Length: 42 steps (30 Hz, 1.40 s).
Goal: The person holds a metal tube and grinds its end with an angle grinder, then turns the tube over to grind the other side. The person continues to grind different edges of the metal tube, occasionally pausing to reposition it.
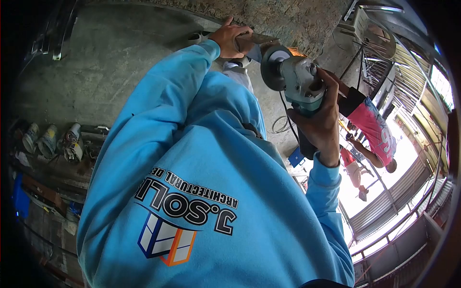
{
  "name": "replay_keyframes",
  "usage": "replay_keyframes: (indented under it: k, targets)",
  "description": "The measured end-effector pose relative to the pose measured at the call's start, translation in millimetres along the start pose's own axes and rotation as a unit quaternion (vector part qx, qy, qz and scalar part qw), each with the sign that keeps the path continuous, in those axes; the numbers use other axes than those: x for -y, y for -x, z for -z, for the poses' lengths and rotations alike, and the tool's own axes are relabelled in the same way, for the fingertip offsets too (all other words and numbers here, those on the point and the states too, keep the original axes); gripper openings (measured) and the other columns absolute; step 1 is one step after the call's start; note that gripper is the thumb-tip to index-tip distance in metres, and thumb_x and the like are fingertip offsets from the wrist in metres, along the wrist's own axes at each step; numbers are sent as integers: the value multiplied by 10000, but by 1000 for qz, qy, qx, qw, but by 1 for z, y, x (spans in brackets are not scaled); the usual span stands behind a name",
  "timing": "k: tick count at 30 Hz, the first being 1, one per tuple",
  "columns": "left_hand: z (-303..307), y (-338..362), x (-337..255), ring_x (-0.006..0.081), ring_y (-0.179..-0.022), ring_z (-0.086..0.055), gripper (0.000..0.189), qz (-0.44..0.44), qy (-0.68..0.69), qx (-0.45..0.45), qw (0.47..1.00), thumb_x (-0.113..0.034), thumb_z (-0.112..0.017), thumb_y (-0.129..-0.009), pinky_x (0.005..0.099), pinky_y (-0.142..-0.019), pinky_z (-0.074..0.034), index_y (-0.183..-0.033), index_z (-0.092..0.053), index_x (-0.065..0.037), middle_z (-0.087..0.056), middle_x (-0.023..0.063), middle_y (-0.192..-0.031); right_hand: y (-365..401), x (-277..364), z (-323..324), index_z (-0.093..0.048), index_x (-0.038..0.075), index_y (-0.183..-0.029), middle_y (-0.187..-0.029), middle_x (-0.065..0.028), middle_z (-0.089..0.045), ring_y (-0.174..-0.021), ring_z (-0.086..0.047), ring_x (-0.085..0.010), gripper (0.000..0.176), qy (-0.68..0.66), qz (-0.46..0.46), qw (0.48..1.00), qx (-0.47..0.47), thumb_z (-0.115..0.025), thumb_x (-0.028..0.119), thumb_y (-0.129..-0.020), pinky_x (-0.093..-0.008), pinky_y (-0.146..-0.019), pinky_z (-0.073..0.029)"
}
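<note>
Holding a grey-green angle grinder (294,77), right hand (321,122) grip full; left hand (233,38) clasps a metal strip (261,38).

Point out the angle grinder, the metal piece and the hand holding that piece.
angle grinder (300,79): head view, on its grey-green gear housing.
metal piece (261,39): head view, on the bare end past the fingers.
left hand (230,38): head view, on the back of the hand.
</note>
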<state>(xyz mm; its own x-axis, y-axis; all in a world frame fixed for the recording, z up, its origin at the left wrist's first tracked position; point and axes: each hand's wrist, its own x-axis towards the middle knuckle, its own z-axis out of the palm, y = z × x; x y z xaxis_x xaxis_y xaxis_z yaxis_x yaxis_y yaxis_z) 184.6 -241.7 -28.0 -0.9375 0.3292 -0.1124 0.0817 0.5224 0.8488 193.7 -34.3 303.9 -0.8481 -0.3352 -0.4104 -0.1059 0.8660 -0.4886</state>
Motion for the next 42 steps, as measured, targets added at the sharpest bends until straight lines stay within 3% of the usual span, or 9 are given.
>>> replay_keyframes:
  k: [7,13,19,21,24,32,36,38,42]
  targets:
    - [0,-1,0,313,-1286,-610,802,1,6,1,1000,-294,-874,-706,580,-1318,-50,-1428,-530,-238,-699,116,-1267,-13,1,1,-399,100,-1480,-1247,-185,-643,-1170,-673,-361,960,-22,34,999,-6,-864,-20,-649,-433,-991,-553]
    - [-1,-2,3,319,-1305,-590,787,-1,-6,4,1000,-284,-874,-693,573,-1320,-48,-1403,-541,-216,-676,105,-1283,11,-14,5,-397,111,-1491,-1260,-203,-653,-1172,-676,-361,974,-24,-24,999,8,-864,-9,-644,-440,-982,-558]
    - [-4,0,4,307,-1274,-592,691,-62,6,-95,994,-247,-882,-646,547,-1221,-317,-1281,-620,-174,-638,101,-1305,42,-35,1,-392,138,-1509,-1230,-215,-684,-1108,-713,-396,985,8,-58,998,-23,-854,7,-648,-456,-957,-573]
    - [0,8,-14,309,-1122,-650,626,-85,57,-206,973,-311,-894,-665,455,-1134,-444,-1214,-640,-152,-659,80,-1174,49,-46,0,-391,145,-1511,-1233,-215,-685,-1106,-715,-396,989,12,-65,997,-36,-853,9,-647,-458,-954,-574]
    - [-1,17,-35,304,-1179,-658,676,-22,150,-185,971,-154,-894,-656,416,-1009,-538,-1281,-635,-150,-683,87,-1239,58,-51,-2,-389,156,-1516,-1237,-213,-686,-1098,-720,-398,995,-2,-95,994,-59,-854,13,-648,-462,-949,-575]
    - [42,23,-7,215,-1146,-681,742,10,159,-57,986,-189,-940,-714,364,-1035,-541,-1375,-618,-88,-722,96,-1237,67,-63,-11,-391,154,-1513,-1269,-184,-654,-1110,-711,-382,992,-52,-111,986,-109,-856,16,-648,-465,-947,-571]
    - [45,25,19,224,-1140,-671,720,69,140,-73,985,-211,-925,-737,378,-1040,-523,-1375,-618,-80,-718,107,-1248,62,-66,-15,-385,152,-1512,-1272,-192,-649,-1109,-709,-388,995,-31,-87,990,-102,-861,23,-647,-466,-948,-572]
    - [65,26,7,307,-1285,-593,775,93,242,-19,966,-270,-951,-667,403,-1141,-439,-1349,-649,-61,-668,155,-1322,61,-68,-16,-382,145,-1508,-1267,-203,-656,-1117,-706,-393,994,-48,-78,991,-95,-869,37,-648,-465,-955,-572]
    - [73,27,28,293,-1272,-594,794,43,180,46,982,-282,-960,-662,394,-1132,-444,-1357,-644,-66,-667,145,-1312,58,-60,-14,-382,142,-1506,-1263,-212,-664,-1130,-700,-396,990,-50,-74,992,-91,-872,42,-652,-461,-964,-571]
